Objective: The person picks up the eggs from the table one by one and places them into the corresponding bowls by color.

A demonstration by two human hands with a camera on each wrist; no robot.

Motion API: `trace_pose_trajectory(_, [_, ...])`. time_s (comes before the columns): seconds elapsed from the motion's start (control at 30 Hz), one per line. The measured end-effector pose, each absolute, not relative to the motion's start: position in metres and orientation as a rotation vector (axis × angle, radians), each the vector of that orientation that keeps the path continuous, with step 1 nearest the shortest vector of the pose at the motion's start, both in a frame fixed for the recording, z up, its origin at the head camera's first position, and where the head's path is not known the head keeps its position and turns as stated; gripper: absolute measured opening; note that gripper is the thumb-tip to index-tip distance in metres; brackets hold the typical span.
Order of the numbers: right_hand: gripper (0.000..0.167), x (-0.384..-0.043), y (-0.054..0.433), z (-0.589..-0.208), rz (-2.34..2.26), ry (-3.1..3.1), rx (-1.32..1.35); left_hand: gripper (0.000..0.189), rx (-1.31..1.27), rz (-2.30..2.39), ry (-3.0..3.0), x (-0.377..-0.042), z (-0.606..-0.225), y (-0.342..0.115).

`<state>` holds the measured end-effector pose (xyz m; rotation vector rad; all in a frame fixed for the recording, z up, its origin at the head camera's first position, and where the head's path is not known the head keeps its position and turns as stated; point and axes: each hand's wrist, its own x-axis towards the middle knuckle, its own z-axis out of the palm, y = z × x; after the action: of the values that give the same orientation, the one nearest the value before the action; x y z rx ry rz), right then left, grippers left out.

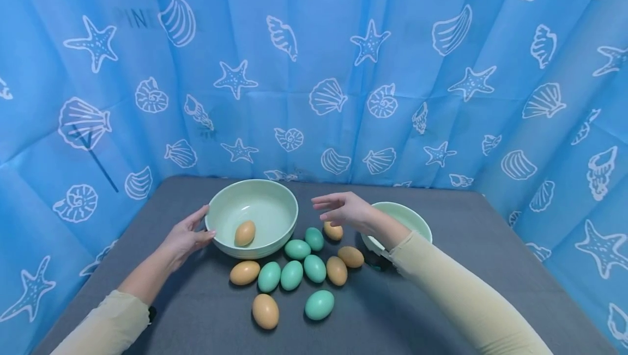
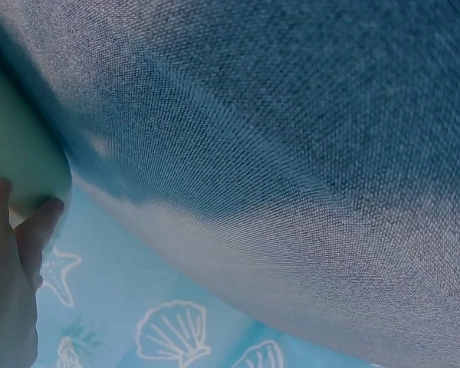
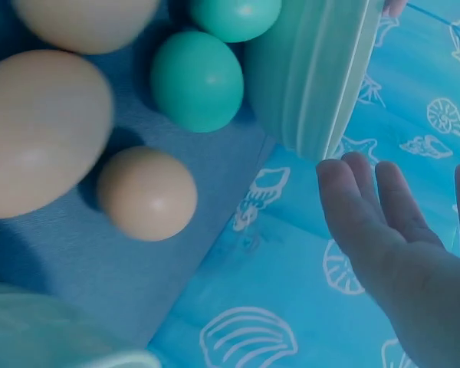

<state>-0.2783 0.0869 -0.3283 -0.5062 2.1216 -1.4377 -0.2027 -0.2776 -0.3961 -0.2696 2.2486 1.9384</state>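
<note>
A large pale green bowl [image 1: 281, 240] stands at the back left of the table with one orange-tan egg [image 1: 245, 233] inside. My left hand [image 1: 183, 240] grips its left side, thumb at the rim. In the left wrist view, fingertips of the left hand [image 2: 11, 261] meet the edge of the bowl [image 2: 23, 138]. My right hand [image 1: 345, 210] hovers to the right of the bowl with its fingers extended and nothing in them. Below it sits an orange egg [image 1: 333, 231], partly covered by the hand. Green eggs [image 1: 314, 269] and more orange eggs [image 1: 337, 271] lie in front.
A second green bowl [image 1: 414, 224] stands at the right, partly hidden behind my right forearm; something dark lies by its front edge. Single eggs, one orange [image 1: 265, 311] and one green [image 1: 319, 305], lie nearer the front. A blue shell-print curtain [image 1: 304, 71] borders the grey tabletop [image 1: 196, 317].
</note>
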Motion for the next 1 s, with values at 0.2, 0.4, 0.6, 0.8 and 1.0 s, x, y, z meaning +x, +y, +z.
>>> trace_pose_trajectory(0.2, [0.046,-0.271,0.104,-0.335,-1.418,2.161,-0.566,0.078,-0.258,1.933,2.256,-0.2,-0.395,-0.278])
trace_pose_trajectory(0.4, [0.046,-0.264,0.119,-0.342,-1.414,2.166,-0.62,0.079,-0.279,1.935,2.254,-0.2,-0.395,-0.278])
trace_pose_trajectory(0.6, [0.049,-0.258,0.129,-0.35,-1.4,2.172,-0.631,0.078,-0.299,1.941,2.237,-0.202,-0.395,-0.278])
trace_pose_trajectory(0.8, [0.051,-0.254,0.136,-0.36,-1.419,2.157,-0.625,0.078,-0.294,1.951,2.22,-0.203,-0.395,-0.278])
trace_pose_trajectory(1.0, [0.051,-0.25,0.141,-0.368,-1.422,2.141,-0.608,0.078,-0.288,1.96,2.2,-0.203,-0.396,-0.278])
